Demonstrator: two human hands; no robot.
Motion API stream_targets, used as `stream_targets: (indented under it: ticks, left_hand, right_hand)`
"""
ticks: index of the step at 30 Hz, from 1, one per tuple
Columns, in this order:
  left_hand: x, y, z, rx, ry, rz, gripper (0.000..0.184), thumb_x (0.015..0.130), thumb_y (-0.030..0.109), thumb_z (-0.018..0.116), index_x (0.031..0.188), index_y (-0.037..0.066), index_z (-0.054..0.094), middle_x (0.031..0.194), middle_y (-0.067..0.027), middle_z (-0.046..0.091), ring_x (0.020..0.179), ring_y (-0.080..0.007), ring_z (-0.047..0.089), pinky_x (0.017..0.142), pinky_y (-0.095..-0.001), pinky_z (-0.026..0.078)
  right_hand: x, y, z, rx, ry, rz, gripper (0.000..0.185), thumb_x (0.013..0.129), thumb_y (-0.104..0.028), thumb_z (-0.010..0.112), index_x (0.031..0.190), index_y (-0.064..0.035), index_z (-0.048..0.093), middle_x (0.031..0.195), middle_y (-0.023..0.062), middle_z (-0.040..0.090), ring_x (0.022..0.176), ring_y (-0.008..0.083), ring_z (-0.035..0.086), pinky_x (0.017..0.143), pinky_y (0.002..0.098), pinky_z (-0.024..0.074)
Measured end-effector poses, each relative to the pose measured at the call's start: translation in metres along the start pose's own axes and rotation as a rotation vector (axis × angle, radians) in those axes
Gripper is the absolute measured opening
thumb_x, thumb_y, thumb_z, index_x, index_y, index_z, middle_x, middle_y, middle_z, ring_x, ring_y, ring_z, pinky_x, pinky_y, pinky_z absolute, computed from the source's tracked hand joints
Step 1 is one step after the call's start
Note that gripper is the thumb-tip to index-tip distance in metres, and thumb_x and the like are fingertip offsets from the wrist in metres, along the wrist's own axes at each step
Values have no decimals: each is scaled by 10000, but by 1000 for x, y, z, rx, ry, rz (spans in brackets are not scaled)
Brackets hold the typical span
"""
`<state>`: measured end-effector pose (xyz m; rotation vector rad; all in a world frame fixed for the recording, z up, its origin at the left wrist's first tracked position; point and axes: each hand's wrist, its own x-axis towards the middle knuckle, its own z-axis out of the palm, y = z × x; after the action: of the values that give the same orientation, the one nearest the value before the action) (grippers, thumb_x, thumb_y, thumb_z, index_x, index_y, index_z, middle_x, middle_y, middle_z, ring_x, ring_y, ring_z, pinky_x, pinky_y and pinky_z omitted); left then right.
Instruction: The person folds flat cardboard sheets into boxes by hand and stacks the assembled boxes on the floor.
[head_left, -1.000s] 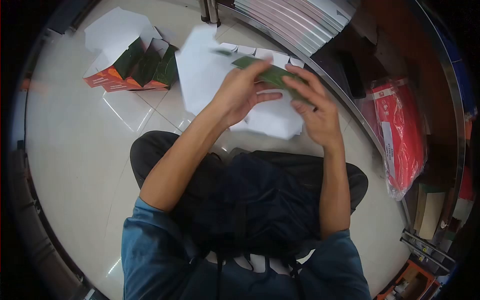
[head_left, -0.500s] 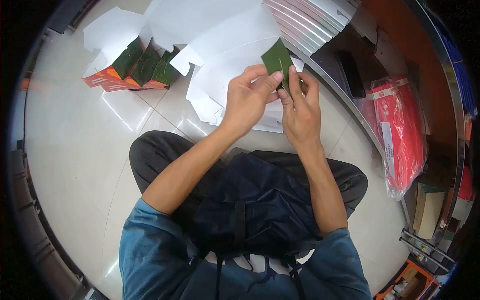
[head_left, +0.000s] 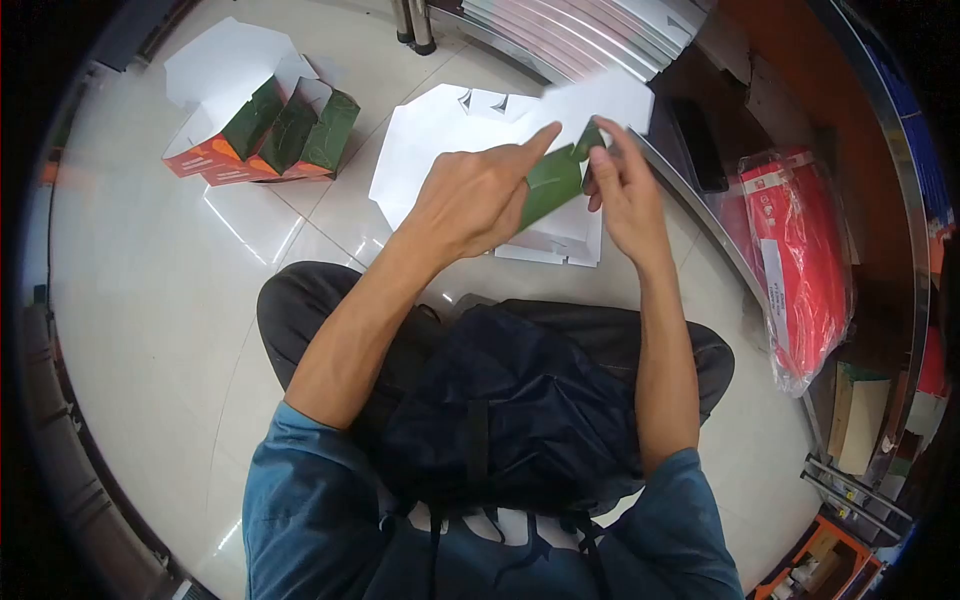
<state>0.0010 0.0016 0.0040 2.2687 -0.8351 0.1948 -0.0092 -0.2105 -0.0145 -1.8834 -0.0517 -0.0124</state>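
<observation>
Both of my hands are at a folding carton with green panels point(head_left: 552, 190), raised over the white sheets in front of me. My left hand point(head_left: 472, 200) is curled around the carton's left side, its index finger stretched out along the top. My right hand point(head_left: 632, 205) pinches a small green flap point(head_left: 588, 140) at the right end between thumb and fingers. A blurred white piece point(head_left: 615, 95) shows just behind the hands; I cannot tell whether it belongs to the carton. Under the hands lies a flat white carton blank point(head_left: 420, 140) with cut slots.
Folded red-and-green cartons point(head_left: 255, 150) stand with white lids up on the tiled floor at left. A stack of flat blanks point(head_left: 580, 35) lies on the low shelf, with a dark phone-like object point(head_left: 698, 145) and a red plastic-wrapped pack point(head_left: 795, 270). Metal legs point(head_left: 415, 25) stand at the back.
The carton has been turned: its large white panel no longer spreads up and left, uncovering floor and metal legs. My left hand has shifted left and lower; my right hand has moved slightly right.
</observation>
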Motion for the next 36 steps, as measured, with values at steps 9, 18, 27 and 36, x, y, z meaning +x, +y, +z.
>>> stream_targets:
  ticks: [9,18,27,36]
  left_hand:
    - [3,-6,-4,12,18,-168,555,848,9,468,1389,86,369,589,-192,581,563,-421,586,553,-488,448]
    - [-2,-16,-13,-145,338,315,433,742,-37,517,1170,6,561,509,-96,514,423,-279,538,445,-374,417]
    - [-2,1,-11,-283,122,248,450,733,-57,480,1176,-9,542,510,-51,461,430,-203,480,459,-316,356]
    - [-2,-7,-9,-99,262,300,264,846,137,589,1093,53,633,510,-31,479,454,-191,498,476,-316,364]
  right_hand:
    - [-9,-1,28,-373,26,-252,319,926,-261,649,1190,-96,580,836,147,676,735,307,659,692,381,508]
    - [-27,-22,12,-405,-150,-379,278,898,-194,670,1165,-116,658,906,114,697,742,275,665,688,367,512]
    - [-31,-12,23,-198,136,-364,158,853,-75,696,1009,-48,695,848,104,709,694,211,671,638,291,503]
    - [-33,-25,17,-101,-264,-317,132,854,-39,676,979,-25,717,857,118,687,797,220,669,738,337,522]
